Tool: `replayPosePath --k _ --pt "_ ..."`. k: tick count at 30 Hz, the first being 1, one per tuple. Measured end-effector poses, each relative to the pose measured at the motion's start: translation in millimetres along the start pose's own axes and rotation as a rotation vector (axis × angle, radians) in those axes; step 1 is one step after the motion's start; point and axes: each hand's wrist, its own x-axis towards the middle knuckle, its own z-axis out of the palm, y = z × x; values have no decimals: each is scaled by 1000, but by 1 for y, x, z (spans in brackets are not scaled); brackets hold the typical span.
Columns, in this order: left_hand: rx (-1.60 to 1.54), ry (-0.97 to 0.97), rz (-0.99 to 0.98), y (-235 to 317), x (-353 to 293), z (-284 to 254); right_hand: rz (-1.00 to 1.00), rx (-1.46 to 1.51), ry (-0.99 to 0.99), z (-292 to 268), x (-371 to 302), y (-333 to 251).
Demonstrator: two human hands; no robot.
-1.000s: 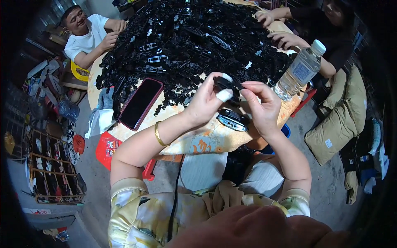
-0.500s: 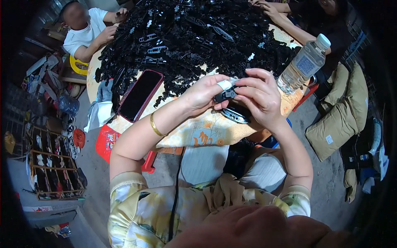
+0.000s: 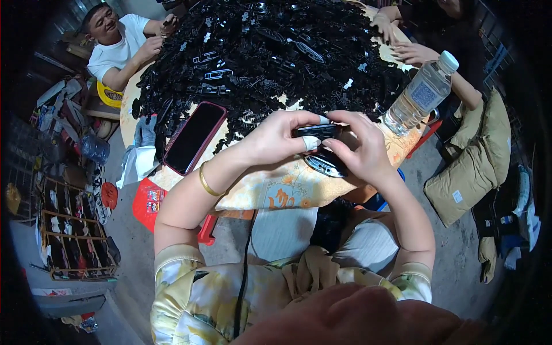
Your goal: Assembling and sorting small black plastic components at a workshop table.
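Observation:
Between both hands is a small black plastic part (image 3: 318,131), held over the near side of the table. My left hand (image 3: 282,137) pinches its left end, with white wraps on the thumb and a fingertip. At the other end, the thumb and fingers of my right hand (image 3: 365,150) close round it, hiding some of its shape. Just below the hands, a rounded black part with shiny edges (image 3: 325,165) lies on the patterned tabletop (image 3: 253,192). Beyond them spreads a large heap of black plastic parts (image 3: 259,63).
Left of the hands lies a phone (image 3: 195,137) in a dark red case. A clear bottle (image 3: 422,95) with a pale cap stands at the right. Two people sit across the table, hands near the heap. Tan sacks (image 3: 468,167) rest on the floor at right, a rack (image 3: 77,230) at left.
The black part has turned between my fingers and now lies lengthwise between both hands. My right fingers have come down closer round it. The person at far right has shifted their hands.

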Motion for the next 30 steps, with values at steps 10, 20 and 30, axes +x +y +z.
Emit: replayPosePath --k 10,20,30 --pt "708 212 292 5 4 7 774 563 -176 -3 -3 13" --pt "886 -220 276 -9 0 3 311 -61 -308 5 -12 21" --pt "1314 319 361 33 65 -41 183 -75 -140 11 -19 25"
